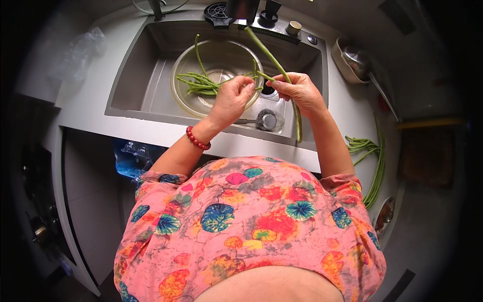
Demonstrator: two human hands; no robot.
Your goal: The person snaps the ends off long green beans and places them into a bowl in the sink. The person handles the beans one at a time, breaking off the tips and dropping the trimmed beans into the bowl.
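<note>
My right hand is closed on a long green bean, which runs up past the rim of the bowl and down towards the sink's front edge. A shorter bean end sticks out between its thumb and fingertips. Over the right part of a clear round bowl is my left hand, thumb and fingers bent together; whether a small piece lies between them, I cannot tell. Broken green bean pieces lie in the bowl, one longer piece leaning on its far rim. The bowl stands in a steel sink.
More long beans lie on the counter at the right, near a small dish. A pot with a steel ladle stands at the back right. A drain strainer sits in the sink's front. A clear plastic bag lies left.
</note>
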